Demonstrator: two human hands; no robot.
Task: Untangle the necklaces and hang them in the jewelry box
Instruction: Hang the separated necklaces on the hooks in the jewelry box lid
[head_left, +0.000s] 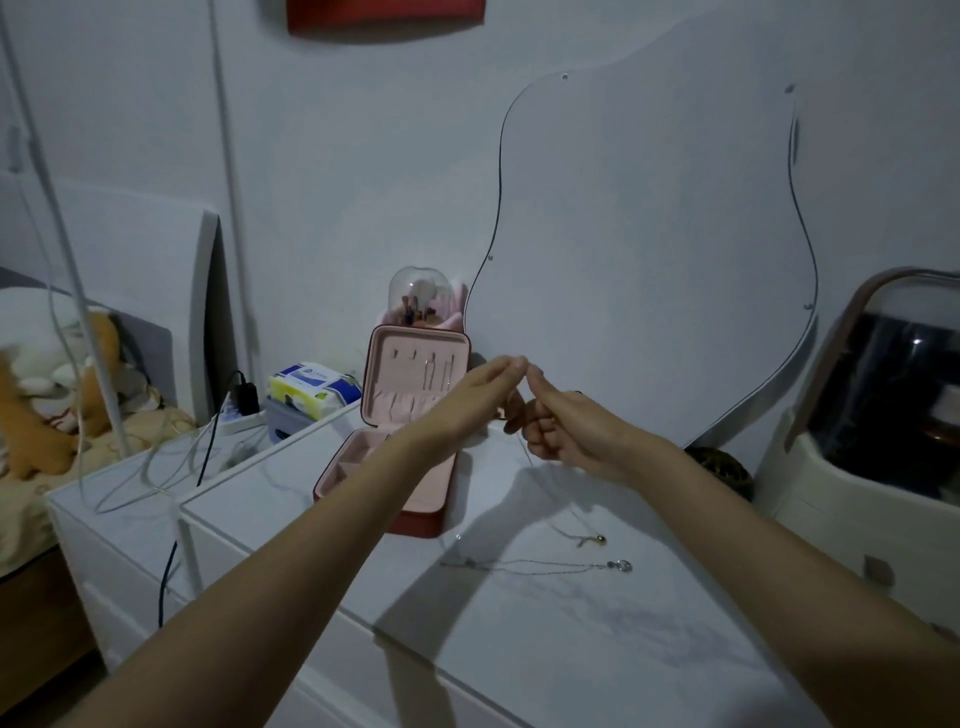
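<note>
A pink jewelry box (415, 374) stands open on the white table top (545, 623), its lid upright with small hooks inside. My left hand (475, 395) and my right hand (558, 421) meet just right of the lid, both pinching the top end of a thin chain necklace (576, 514). The chain hangs down to a small gold pendant (600, 539) lying on the table. A second silver necklace (535, 565) lies flat below it, ending in a ring pendant (623, 565).
A wavy mirror (649, 234) hangs on the wall behind. A glass dome holder (421, 296) stands behind the box. A tissue pack (311, 389) and cables lie at the left, a large white appliance (872, 415) at the right, and a dark round object (722, 467) beside it.
</note>
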